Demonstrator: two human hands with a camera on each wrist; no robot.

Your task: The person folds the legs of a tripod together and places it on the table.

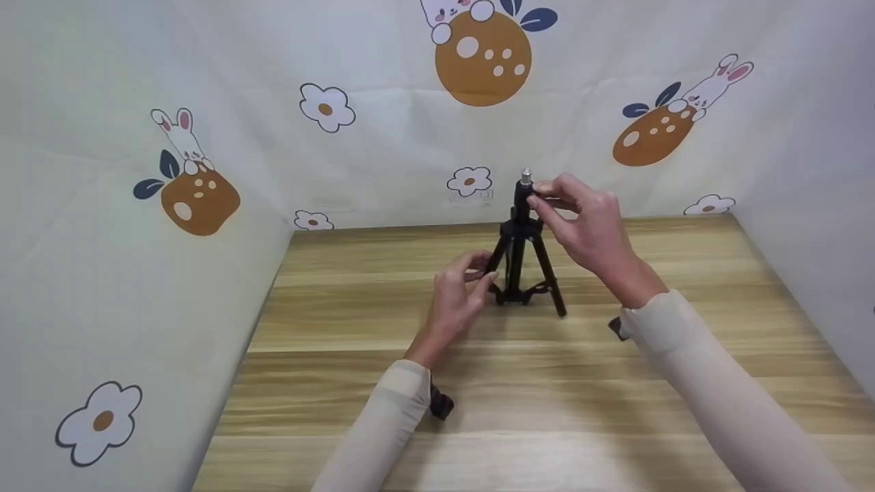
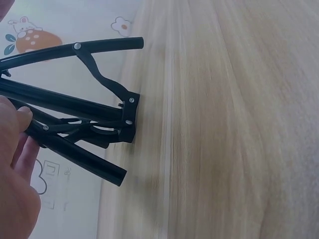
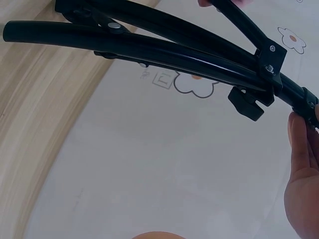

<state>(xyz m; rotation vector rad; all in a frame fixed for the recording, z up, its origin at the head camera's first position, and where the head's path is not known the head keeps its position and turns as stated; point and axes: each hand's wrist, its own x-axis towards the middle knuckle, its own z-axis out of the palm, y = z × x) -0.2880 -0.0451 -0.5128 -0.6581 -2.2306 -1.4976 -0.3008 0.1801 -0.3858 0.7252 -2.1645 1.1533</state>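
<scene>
A small black tripod stand (image 1: 517,263) is upright near the back of the table, its legs partly spread and a silver screw tip (image 1: 526,176) at its top. My left hand (image 1: 454,301) pinches one leg between thumb and fingers; the left wrist view shows that leg (image 2: 89,159) and the braces joining at the lower bracket (image 2: 129,117). Higher up, the right hand (image 1: 595,232) grips the top of the column just below the screw tip. A black knob (image 3: 246,104) juts from the collar in the right wrist view, below the right hand's fingers (image 3: 299,144).
The wooden table (image 1: 328,328) is bordered by pale cloth walls (image 1: 396,150) printed with rabbits, oranges and flowers. The back wall rises close behind the tripod. Black wrist-worn pieces (image 1: 441,404) show beside the sleeves.
</scene>
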